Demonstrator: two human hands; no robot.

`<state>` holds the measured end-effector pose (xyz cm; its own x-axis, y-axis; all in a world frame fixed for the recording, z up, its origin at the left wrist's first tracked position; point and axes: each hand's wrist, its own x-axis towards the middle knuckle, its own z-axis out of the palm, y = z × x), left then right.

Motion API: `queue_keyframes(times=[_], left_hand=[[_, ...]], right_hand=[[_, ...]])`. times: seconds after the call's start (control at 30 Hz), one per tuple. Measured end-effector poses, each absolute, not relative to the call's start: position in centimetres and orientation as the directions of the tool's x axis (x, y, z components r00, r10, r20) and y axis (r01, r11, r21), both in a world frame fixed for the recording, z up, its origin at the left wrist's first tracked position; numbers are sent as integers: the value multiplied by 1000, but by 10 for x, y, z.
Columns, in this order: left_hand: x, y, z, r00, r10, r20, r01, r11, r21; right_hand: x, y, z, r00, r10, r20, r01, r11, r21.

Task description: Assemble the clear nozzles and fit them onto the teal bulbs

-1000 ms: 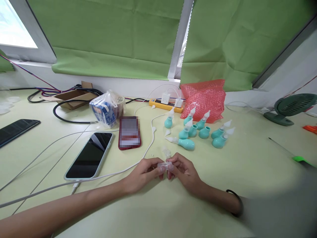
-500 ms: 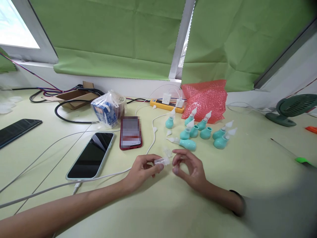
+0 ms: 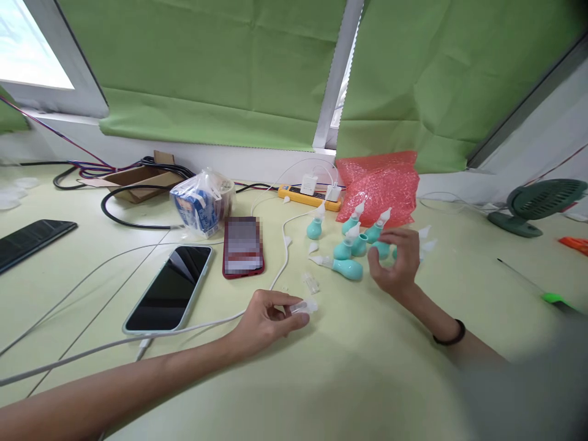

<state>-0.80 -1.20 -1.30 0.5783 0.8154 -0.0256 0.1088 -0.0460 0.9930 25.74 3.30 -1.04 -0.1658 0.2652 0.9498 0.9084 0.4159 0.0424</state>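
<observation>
My left hand (image 3: pixel 266 315) rests on the pale green table (image 3: pixel 321 380) and pinches a small clear plastic piece (image 3: pixel 304 305) between thumb and fingers. My right hand (image 3: pixel 395 260) hovers over a cluster of several teal bulbs with white nozzles (image 3: pixel 350 240), fingers curled apart and holding nothing. One teal bulb (image 3: pixel 344 267) lies on its side just left of that hand. Another small clear piece (image 3: pixel 311 282) lies on the table between my hands.
A dark phone (image 3: pixel 169 286) on a white cable and a red phone (image 3: pixel 242 246) lie to the left. Behind are a bagged carton (image 3: pixel 202 202), a yellow power strip (image 3: pixel 310 196), pink bubble wrap (image 3: pixel 379 187), a green fan (image 3: pixel 535 205) and a cardboard tray (image 3: pixel 133 179).
My right hand let go of the clear piece and moved up and right to the teal bulbs. My left hand kept the clear piece and stayed in place.
</observation>
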Motion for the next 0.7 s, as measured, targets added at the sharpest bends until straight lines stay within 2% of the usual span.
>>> queue_keyframes(times=[0.07, 0.17, 0.27, 0.37, 0.47, 0.53, 0.63, 0.7], left_hand=[[-8, -11, -15, 563, 825, -52, 94, -2, 996], [-7, -10, -17, 536, 840, -83, 87, 43, 995], [-6, -10, -17, 520, 850, -84, 76, 52, 996], [-4, -10, -13, 509, 858, -64, 39, 51, 998], [-4, -10, -10, 508, 861, -35, 12, 33, 999], [-4, -10, -9, 514, 857, -12, 9, 8, 1000], [-4, -10, -11, 523, 853, 1, 40, -25, 999], [-5, -10, -13, 529, 849, 6, 63, -46, 997]], right_hand=[[265, 40, -13, -117, 374, 920, 944, 328, -13], [273, 50, -23, -129, 590, 797, 969, 246, -25], [277, 54, -32, -137, 677, 723, 973, 229, -30], [278, 54, -30, -79, 603, 794, 953, 279, -117], [272, 49, -19, 63, 362, 930, 841, 482, -245], [261, 40, -13, 123, 246, 961, 756, 604, -251], [235, 15, -8, 73, 282, 957, 607, 748, -266], [216, -4, -9, -123, 428, 895, 526, 793, -307]])
